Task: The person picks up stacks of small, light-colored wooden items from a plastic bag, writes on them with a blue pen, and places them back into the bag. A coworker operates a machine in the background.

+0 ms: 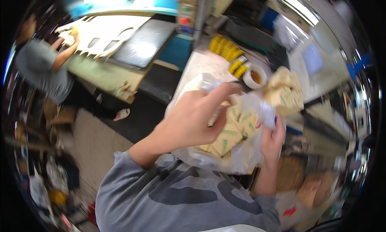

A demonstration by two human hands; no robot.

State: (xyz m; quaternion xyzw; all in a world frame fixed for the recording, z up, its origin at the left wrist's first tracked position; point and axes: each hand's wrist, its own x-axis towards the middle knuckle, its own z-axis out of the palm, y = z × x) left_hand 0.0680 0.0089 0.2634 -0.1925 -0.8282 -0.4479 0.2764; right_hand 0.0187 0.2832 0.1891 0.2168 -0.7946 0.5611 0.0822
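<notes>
A clear plastic bag [245, 153] stands open close in front of my body, holding several cream-coloured blocks [227, 141] with green printing. My right hand [273, 135] grips the gathered edge of this bag on its right side. Over the bag's left side is my left hand [197, 115], its fingers bent and the thumb set apart from them. Motion blurs those fingertips. A small pale shape shows between them, and whether they hold it I cannot tell.
Beyond the bag, a pale worktop [199, 67] bears yellow-and-black rolls [226, 47], a white cup [255, 77] with brown contents, and a stack of cream blocks [285, 89]. Another person [46, 67] works at a bench [100, 75] on the left. Cardboard boxes [315, 188] stand at lower right.
</notes>
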